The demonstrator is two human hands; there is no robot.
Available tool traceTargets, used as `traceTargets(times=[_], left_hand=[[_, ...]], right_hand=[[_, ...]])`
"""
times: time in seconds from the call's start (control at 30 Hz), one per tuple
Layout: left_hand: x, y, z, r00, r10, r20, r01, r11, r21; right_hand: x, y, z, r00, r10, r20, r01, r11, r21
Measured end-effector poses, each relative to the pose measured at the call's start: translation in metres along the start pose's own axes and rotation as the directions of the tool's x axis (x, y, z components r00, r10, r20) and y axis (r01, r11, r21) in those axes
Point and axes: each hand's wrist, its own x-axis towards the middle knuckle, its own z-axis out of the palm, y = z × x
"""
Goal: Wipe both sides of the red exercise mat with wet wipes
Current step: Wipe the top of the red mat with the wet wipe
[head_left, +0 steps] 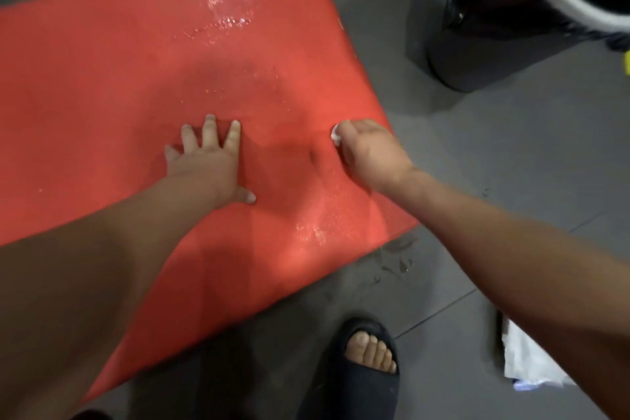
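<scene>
On the mat (119,78), our left hand (208,160) presses flat, fingers (208,129) spread. Near its right edge, our right hand (370,150) grips a wipe (335,137).

Grey floor (511,164) — on it lie the red mat (119,78), a black bin (494,44) and a white packet (525,361).

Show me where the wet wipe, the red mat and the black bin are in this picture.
wet wipe (335,137), head view, white edge showing at the right hand (373,153).
red mat (102,95), head view, bare top surface.
black bin (477,54), head view, its dark side wall.
</scene>
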Motion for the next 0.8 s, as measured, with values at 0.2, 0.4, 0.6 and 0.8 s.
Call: traceTargets(times=[0.2,0.4,0.6,0.8], left_hand=[[0.013,-0.020,-0.028,0.985,0.077,-0.157,-0.082,0.996,-0.026],[0.049,-0.043,-0.048,0.998,0.001,-0.067,-0.003,1.000,-0.025],[0.068,-0.039,-0.051,0.995,-0.080,0.055,0.082,0.996,-0.042],[0.073,-0.039,-0.054,0.991,-0.063,0.121,0.070,0.996,-0.052]], right_hand=[[0.064,0.004,-0.051,0.990,-0.001,0.143,-0.017,0.992,0.122],[0.107,0.034,-0.027,0.943,0.333,-0.009,-0.332,0.941,0.064],[0.080,-0.037,0.031,0.989,0.092,-0.112,-0.084,0.994,0.075],[0.102,0.024,0.013,0.992,0.079,-0.097,-0.080,0.997,-0.014]])
